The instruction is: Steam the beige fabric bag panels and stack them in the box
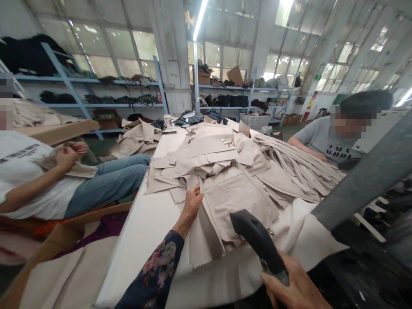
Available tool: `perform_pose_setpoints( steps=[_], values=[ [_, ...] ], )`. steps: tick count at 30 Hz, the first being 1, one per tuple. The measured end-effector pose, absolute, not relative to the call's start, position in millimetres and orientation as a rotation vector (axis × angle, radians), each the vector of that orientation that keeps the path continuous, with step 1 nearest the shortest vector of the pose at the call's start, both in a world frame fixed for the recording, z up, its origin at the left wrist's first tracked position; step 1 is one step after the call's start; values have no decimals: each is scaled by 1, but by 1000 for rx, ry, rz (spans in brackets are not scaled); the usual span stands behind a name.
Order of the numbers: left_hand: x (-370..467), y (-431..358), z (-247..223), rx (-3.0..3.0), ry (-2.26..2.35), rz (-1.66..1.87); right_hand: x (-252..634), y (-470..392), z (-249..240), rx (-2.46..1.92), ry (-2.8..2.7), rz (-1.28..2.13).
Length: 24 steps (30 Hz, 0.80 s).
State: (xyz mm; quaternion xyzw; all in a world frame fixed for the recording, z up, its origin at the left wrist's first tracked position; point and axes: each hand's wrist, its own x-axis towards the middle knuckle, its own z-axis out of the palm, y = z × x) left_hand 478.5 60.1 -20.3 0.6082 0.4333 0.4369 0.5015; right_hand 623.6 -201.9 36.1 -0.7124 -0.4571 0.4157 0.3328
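My left hand (pixel 193 199) pinches the upper left edge of a beige fabric panel (pixel 234 199) with a stitched border. The panel looks like part of a bag and slopes toward the front of the table. In my right hand (pixel 289 281) is a black curved handheld tool (pixel 254 234) with a broad flat end, pointing left over the panel's lower part. From this view I cannot tell whether it touches the fabric. A small gold metal fitting (pixel 270 231) shows beside the tool. Beyond the panel lies a heap of beige fabric pieces (pixel 206 143), with gold clasps (pixel 227 141) on top.
Long beige straps (pixel 299 165) spread across the right side of the white table (pixel 141 223). A grey metal post (pixel 363 171) slants at the right. One person (pixel 32 171) sits left holding fabric, another (pixel 322 137) works at the right. A cardboard box (pixel 38 266) stands lower left.
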Motion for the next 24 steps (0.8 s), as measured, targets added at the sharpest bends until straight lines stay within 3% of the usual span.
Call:
perform_pose_setpoints(
  steps=[11,24],
  values=[
    [416,13,-11,788,637,1203,564,-147,56,-1604,-1376,1275],
    [379,-4,-5,732,792,1212,543,-104,82,-1572,-1411,1121]
  ],
)
